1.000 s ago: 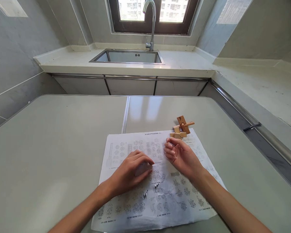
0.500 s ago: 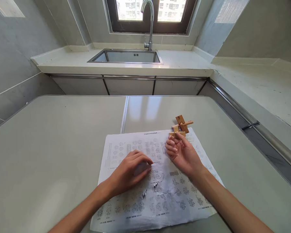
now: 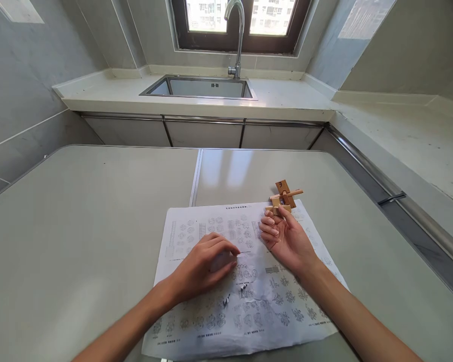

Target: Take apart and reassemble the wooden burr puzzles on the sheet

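Apparently, in the head view, the step in hand is handling the wooden pieces [image 3: 286,196] at the far right corner of the printed sheet [image 3: 256,334]. The right hand [image 3: 285,239] curls at their near side; I cannot tell whether it grips them. Over the sheet's left half, the left hand [image 3: 207,262] arches, thumb parted, visibly empty. The next move probably calls for a light pinch.

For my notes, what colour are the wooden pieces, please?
The wooden pieces are tan and brown (head view).
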Action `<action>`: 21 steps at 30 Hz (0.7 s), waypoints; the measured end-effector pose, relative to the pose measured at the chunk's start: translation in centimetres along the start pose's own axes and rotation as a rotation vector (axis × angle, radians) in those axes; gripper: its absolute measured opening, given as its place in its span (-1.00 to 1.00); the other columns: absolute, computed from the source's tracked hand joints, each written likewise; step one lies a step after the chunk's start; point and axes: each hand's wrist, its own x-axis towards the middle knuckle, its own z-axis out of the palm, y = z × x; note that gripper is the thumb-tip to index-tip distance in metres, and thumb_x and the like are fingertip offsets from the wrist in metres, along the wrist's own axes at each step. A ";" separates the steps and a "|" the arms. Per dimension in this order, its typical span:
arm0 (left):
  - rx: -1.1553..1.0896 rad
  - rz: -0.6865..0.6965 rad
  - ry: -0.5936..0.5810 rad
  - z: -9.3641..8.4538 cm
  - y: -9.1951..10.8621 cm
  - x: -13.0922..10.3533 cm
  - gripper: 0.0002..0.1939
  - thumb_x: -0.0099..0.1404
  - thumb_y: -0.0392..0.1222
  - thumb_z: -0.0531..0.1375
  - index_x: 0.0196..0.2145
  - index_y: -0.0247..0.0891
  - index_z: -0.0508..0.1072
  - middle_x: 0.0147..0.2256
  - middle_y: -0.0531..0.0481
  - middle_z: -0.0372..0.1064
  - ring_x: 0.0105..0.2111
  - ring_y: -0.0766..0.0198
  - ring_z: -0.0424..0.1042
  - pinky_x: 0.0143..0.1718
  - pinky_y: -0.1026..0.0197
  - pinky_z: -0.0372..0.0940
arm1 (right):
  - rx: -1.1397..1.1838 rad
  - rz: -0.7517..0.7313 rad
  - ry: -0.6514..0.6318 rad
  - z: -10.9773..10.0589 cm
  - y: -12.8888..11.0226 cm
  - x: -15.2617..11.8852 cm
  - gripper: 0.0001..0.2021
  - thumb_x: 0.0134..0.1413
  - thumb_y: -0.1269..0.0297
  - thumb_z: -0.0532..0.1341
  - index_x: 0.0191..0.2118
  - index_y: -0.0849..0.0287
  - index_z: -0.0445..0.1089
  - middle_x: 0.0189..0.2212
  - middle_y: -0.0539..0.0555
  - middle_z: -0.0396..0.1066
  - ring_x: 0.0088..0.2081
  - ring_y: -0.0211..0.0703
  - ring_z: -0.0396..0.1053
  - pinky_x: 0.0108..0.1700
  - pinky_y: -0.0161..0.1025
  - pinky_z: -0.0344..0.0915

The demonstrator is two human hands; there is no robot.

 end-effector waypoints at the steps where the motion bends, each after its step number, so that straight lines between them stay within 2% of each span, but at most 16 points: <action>1: -0.001 0.003 0.001 0.0 0.0 0.0 -0.84 0.45 -0.25 0.22 -0.03 -0.13 0.51 -0.08 -0.08 0.56 -0.02 0.10 0.49 0.08 -0.02 0.40 | 0.002 -0.001 0.000 0.0 0.0 0.0 -0.79 0.24 0.21 0.37 -0.30 0.13 0.33 -0.53 -0.12 0.22 -0.60 -0.36 0.18 -0.62 -0.44 0.20; 12: -0.001 -0.005 -0.001 0.0 0.0 0.0 -0.83 0.44 -0.26 0.22 -0.04 -0.13 0.51 -0.09 -0.06 0.56 -0.02 0.11 0.49 0.07 -0.01 0.40 | 0.077 -0.012 0.011 0.1 -0.2 -0.2 -0.79 0.29 0.17 0.32 -0.26 0.13 0.32 -0.52 -0.12 0.20 -0.60 -0.36 0.15 -0.61 -0.44 0.21; 21: -0.007 -0.002 -0.010 0.0 0.0 0.0 -0.84 0.45 -0.24 0.22 -0.03 -0.14 0.51 -0.09 -0.07 0.57 -0.03 0.09 0.48 0.07 -0.02 0.40 | 0.119 0.013 0.013 -0.1 -0.5 0.0 -0.86 0.34 0.26 0.27 -0.25 0.16 0.33 -0.51 -0.12 0.18 -0.60 -0.38 0.15 -0.60 -0.46 0.23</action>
